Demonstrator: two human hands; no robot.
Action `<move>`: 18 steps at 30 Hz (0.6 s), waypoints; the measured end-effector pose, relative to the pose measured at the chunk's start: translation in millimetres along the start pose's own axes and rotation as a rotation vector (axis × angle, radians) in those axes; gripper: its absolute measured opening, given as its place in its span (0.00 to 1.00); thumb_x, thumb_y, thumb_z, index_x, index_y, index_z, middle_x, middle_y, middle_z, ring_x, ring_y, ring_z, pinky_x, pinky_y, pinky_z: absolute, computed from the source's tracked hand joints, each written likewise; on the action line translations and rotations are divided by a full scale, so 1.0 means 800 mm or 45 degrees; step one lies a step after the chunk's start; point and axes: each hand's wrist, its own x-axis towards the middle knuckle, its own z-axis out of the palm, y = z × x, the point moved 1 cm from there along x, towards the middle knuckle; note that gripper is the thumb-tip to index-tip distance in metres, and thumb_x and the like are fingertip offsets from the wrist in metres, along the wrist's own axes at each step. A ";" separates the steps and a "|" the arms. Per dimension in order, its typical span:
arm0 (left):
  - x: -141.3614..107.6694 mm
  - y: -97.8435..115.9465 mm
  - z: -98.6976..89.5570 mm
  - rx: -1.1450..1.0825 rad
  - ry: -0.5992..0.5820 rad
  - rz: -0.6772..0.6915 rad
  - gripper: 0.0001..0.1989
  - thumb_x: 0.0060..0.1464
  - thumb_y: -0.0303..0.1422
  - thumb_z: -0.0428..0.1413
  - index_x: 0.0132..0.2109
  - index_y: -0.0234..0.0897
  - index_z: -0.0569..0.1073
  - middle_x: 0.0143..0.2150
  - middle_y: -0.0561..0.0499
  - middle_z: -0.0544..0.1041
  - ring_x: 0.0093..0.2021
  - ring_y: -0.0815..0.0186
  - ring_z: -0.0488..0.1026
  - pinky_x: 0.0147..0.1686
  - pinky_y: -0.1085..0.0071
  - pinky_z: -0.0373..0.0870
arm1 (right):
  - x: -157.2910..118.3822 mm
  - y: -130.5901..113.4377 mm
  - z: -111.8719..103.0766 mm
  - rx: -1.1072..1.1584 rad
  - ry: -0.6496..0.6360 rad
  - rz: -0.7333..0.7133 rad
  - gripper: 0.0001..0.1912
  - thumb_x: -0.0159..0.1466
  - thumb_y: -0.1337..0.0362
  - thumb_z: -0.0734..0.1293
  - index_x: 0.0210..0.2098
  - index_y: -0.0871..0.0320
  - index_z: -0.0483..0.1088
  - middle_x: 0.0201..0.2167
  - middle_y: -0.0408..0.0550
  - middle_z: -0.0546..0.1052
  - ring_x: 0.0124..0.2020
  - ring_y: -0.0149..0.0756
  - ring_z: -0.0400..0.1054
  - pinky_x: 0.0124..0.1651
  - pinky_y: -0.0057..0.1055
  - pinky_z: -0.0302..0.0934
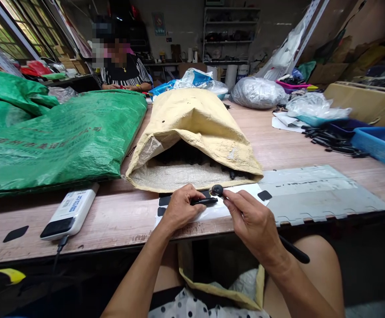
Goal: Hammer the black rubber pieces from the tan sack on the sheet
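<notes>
My left hand is closed on a slim black rod, which points right over the table's front edge. In my right hand, thumb and fingers pinch a black piece with a rounded head. A black handle-like length sticks out behind that hand; whether it joins the rounded head is hidden by the palm. Under both hands lies a white sheet with dark rounded patches. Just beyond, a yellow woven sack lies with its mouth towards me, dark pieces inside.
A green sack and a white power bank with a cable are at left. Right are a grey mat, black parts and a blue basket. Another sack rests in my lap. A person sits opposite.
</notes>
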 end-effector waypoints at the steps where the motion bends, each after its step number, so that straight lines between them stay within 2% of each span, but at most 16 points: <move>1: 0.000 0.000 0.000 0.007 0.000 -0.008 0.12 0.44 0.22 0.63 0.36 0.39 0.84 0.31 0.55 0.71 0.32 0.69 0.68 0.33 0.71 0.61 | 0.000 0.002 -0.001 0.011 0.013 0.008 0.17 0.71 0.65 0.62 0.57 0.53 0.71 0.40 0.46 0.77 0.39 0.33 0.73 0.43 0.29 0.64; 6: 0.000 -0.001 0.001 0.032 0.018 0.000 0.12 0.44 0.23 0.62 0.36 0.39 0.84 0.30 0.55 0.71 0.32 0.68 0.68 0.33 0.71 0.62 | -0.004 0.007 -0.001 -0.021 -0.119 0.043 0.15 0.71 0.65 0.61 0.55 0.51 0.73 0.37 0.45 0.77 0.38 0.34 0.73 0.41 0.29 0.64; 12: -0.001 0.003 0.000 0.060 0.004 0.012 0.10 0.44 0.24 0.63 0.35 0.40 0.84 0.31 0.54 0.73 0.32 0.68 0.69 0.34 0.71 0.62 | 0.004 0.028 -0.007 -0.004 0.026 0.144 0.14 0.70 0.62 0.62 0.53 0.50 0.74 0.42 0.45 0.79 0.42 0.35 0.74 0.45 0.30 0.65; 18: 0.001 0.002 -0.002 0.048 -0.027 -0.005 0.09 0.46 0.26 0.63 0.36 0.40 0.84 0.32 0.53 0.74 0.34 0.66 0.69 0.35 0.70 0.62 | 0.005 0.062 0.003 -0.226 -0.009 0.142 0.11 0.69 0.62 0.64 0.48 0.51 0.76 0.40 0.44 0.79 0.41 0.36 0.71 0.45 0.32 0.63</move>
